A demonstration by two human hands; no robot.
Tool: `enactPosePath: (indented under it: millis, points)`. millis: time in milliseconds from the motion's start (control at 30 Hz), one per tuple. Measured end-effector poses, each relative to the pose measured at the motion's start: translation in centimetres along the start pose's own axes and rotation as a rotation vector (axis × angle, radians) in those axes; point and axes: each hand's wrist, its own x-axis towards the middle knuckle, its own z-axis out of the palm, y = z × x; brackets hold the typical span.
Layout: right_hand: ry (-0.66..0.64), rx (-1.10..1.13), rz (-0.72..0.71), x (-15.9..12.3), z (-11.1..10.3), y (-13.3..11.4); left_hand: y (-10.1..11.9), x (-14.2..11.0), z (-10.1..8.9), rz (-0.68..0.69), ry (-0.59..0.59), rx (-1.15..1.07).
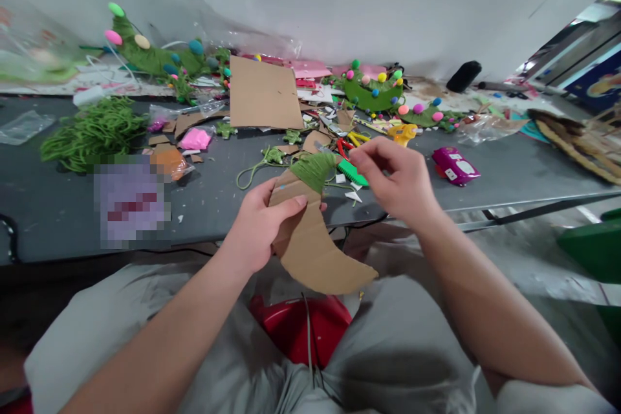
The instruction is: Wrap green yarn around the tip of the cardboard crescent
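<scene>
In the head view, we hold the cardboard crescent [330, 262] over the front edge of the grey table [509, 158], above our lap. Its upper end is wrapped in green yarn [314, 171]; the lower end is bare and points to the right.

Left hand [259, 226]: clamped on the cardboard crescent, with the thumb flat on the near face, just below the wrap, and fingertips showing at the far edge.

Right hand [400, 178]: raised just beside the wrapped tip, thumb and forefinger pinched together. We cannot tell whether a strand lies between them.

Beyond the hands, we see the red-handled scissors [343, 148] and the green brush [353, 173] near the right fingertips. The yellow glue gun [402, 134] lies behind the right hand, and the purple packet [455, 166] lies to its right. On the left, we have the yarn pile [94, 132], the pink packet [195, 138] and the orange packet [169, 162]. At the back, the cardboard sheet [266, 94] stands between 2 green crescents [371, 97] decorated with coloured balls. Below, the red stool [310, 330] shows between our knees.
</scene>
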Motion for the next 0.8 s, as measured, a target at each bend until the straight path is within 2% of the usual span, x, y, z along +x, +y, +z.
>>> enactPosePath:
  millis: [33, 100, 167, 200, 233, 300, 333, 400, 467, 533, 600, 700, 800]
  points:
    - [-0.047, 0.001, 0.034, 0.2, -1.2, 0.7, 0.1, 0.0, 0.0, 0.001, -0.005, -0.006]
    - [-0.245, -0.064, 0.133, 0.4, -3.7, 2.7, 0.2, 0.0, -0.1, 0.007, -0.005, -0.004]
    - [-0.515, -0.179, 0.322, 0.3, -6.2, 5.0, 0.2, 0.1, -0.2, 0.016, -0.006, 0.003]
    - [-0.544, -0.250, 0.418, 0.3, -7.1, 6.1, 0.1, 0.2, -0.3, 0.023, -0.005, 0.006]
    - [-0.509, -0.327, 0.494, 0.3, -7.8, 7.2, 0.1, 0.2, -0.3, 0.033, -0.002, 0.010]
    - [-0.278, -0.444, 0.544, 0.4, -8.4, 9.3, 0.0, 0.3, -0.2, 0.047, 0.011, 0.022]
    - [-0.149, -0.447, 0.542, 0.7, -8.3, 10.2, 0.0, 0.4, -0.1, 0.056, 0.019, 0.027]
    - [-0.012, -0.409, 0.535, 1.5, -7.4, 12.0, -0.2, 0.5, 0.2, 0.068, 0.024, 0.030]
    - [0.018, -0.357, 0.570, 2.6, -6.0, 13.7, -0.4, 0.7, 0.5, 0.078, 0.020, 0.031]
    - [0.105, -0.199, 0.688, 3.6, -4.7, 15.2, -0.6, 0.8, 0.6, 0.088, 0.023, 0.040]
    - [0.171, -0.134, 0.739, 4.4, -3.9, 16.1, -0.7, 0.9, 0.7, 0.100, 0.032, 0.052]
    - [0.262, -0.033, 0.751, 4.4, -3.9, 16.0, -0.5, 0.9, 0.6, 0.118, 0.050, 0.065]
    - [0.297, 0.133, 0.707, 3.5, -4.9, 14.2, -0.4, 1.0, 0.3, 0.136, 0.082, 0.073]
